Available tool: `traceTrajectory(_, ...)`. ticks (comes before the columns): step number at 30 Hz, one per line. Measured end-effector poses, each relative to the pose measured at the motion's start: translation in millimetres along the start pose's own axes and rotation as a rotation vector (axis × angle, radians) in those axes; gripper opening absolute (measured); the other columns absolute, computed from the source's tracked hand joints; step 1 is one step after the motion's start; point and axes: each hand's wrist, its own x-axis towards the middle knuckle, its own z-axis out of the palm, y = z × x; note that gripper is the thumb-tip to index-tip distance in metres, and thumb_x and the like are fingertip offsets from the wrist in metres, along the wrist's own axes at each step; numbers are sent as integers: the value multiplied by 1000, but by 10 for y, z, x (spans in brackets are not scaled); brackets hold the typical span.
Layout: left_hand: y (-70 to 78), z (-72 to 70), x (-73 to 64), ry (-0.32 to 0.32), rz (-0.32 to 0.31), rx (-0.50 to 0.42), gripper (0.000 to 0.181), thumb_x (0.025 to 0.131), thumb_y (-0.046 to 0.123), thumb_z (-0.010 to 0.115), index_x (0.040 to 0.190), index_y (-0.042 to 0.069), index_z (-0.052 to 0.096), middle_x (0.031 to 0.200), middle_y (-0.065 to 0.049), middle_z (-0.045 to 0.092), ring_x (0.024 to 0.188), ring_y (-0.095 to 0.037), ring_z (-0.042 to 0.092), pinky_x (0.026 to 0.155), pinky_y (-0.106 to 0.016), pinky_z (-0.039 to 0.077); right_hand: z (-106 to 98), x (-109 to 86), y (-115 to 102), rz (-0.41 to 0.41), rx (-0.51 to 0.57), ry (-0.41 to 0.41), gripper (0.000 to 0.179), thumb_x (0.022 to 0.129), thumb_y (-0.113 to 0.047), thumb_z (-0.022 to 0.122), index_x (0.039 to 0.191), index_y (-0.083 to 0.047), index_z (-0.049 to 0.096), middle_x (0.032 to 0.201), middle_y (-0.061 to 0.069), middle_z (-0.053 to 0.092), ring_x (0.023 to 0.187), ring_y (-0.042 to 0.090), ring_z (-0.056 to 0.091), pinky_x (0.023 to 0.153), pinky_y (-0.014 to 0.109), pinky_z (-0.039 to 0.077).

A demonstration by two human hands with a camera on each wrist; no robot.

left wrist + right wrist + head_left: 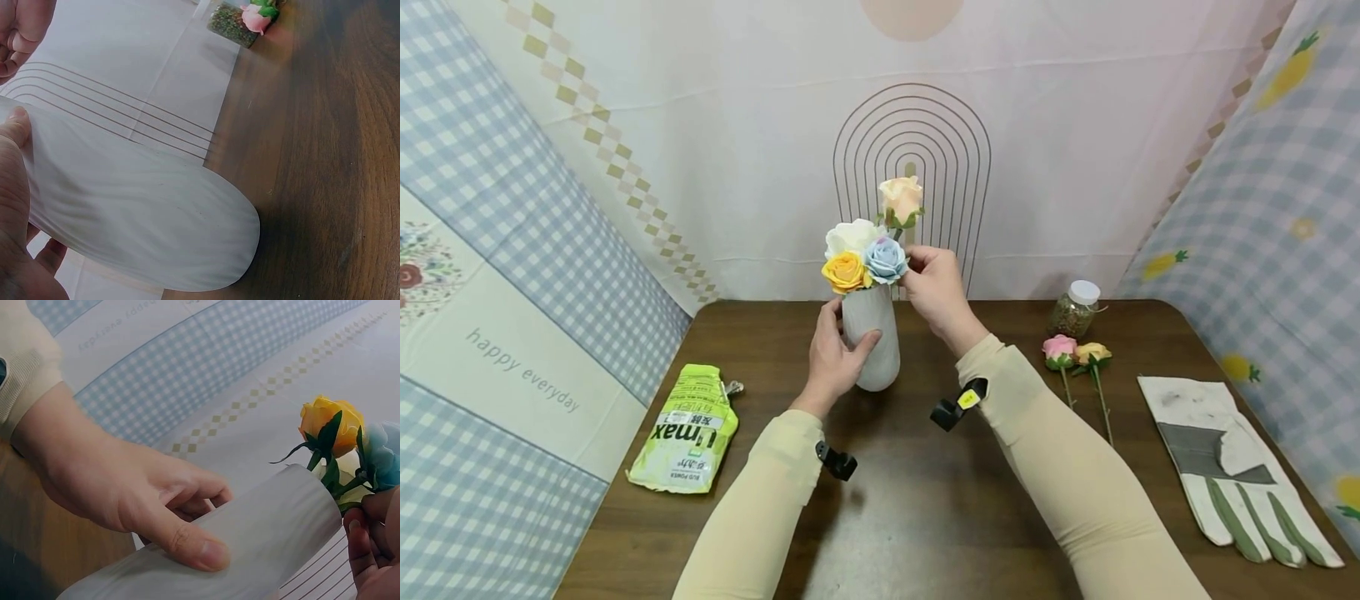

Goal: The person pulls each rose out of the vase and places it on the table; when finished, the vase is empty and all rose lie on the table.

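Note:
A white vase [872,346] stands upright at the back of the table, and the left hand [837,354] grips its side with the thumb across the front. White [852,237], yellow [846,272] and blue [886,260] roses cluster at the mouth. A peach rose [901,201] rises above them, its stem running down to the right hand [936,287], which pinches it beside the blue rose. In the right wrist view the right fingertips [357,540] are close to the vase rim; the stem is mostly hidden there.
To the right lie a pink rose [1060,350] and a yellow-orange rose [1093,353], before a white-lidded jar [1075,308]. White-and-grey gloves [1206,450] rest at the table's right edge. A lime-green packet [688,433] lies on the left. A patterned cloth [760,150] hangs behind.

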Motion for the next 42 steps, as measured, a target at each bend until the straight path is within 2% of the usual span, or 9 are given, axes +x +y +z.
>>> traceTrajectory(5,-8,-6,1,1,-2,-5,71,86,40,70,139,9,34,127,-11,47,110,-23,54,86,-40,50,30,16,18,0,39,6,8,88,-1,64,91,4,69,78,8,63,71,13,56,61,23,50)
traceTrajectory(10,-6,-3,8,0,-2,-31,73,86,41,71,140,8,34,129,-11,47,112,-24,53,89,-40,50,26,20,39,-28,80,-4,6,86,-3,66,84,2,65,73,5,59,68,12,53,60,24,49)
traceTrajectory(19,-9,0,10,17,14,-24,72,86,36,72,140,7,34,129,-13,47,111,-25,54,88,-41,50,-62,-1,45,-48,153,-62,13,89,1,63,95,12,67,81,8,66,72,11,60,67,23,54)
traceTrajectory(25,0,6,4,3,-4,-34,74,86,38,71,141,6,33,131,-12,46,113,-25,53,91,-41,49,-103,-6,1,-71,257,-3,18,89,-2,67,98,13,67,84,10,69,76,14,66,72,27,56)
traceTrajectory(32,-5,9,2,9,-8,-42,74,86,37,71,141,5,33,131,-12,46,113,-25,53,91,-40,48,-155,-52,10,-63,375,18,23,88,-2,67,100,17,62,83,9,69,75,17,69,74,29,56)
traceTrajectory(38,-9,15,5,5,-7,-49,76,85,37,72,142,5,33,133,-12,45,114,-25,53,92,-40,48,-214,-83,15,-60,565,96,9,87,1,68,93,8,67,82,11,69,72,18,70,73,29,56)
traceTrajectory(42,-6,12,3,3,-4,-42,76,86,37,72,142,5,33,134,-12,45,114,-24,53,92,-39,48,-257,-112,22,-76,567,102,6,87,0,68,91,4,68,83,11,70,74,18,70,75,30,56)
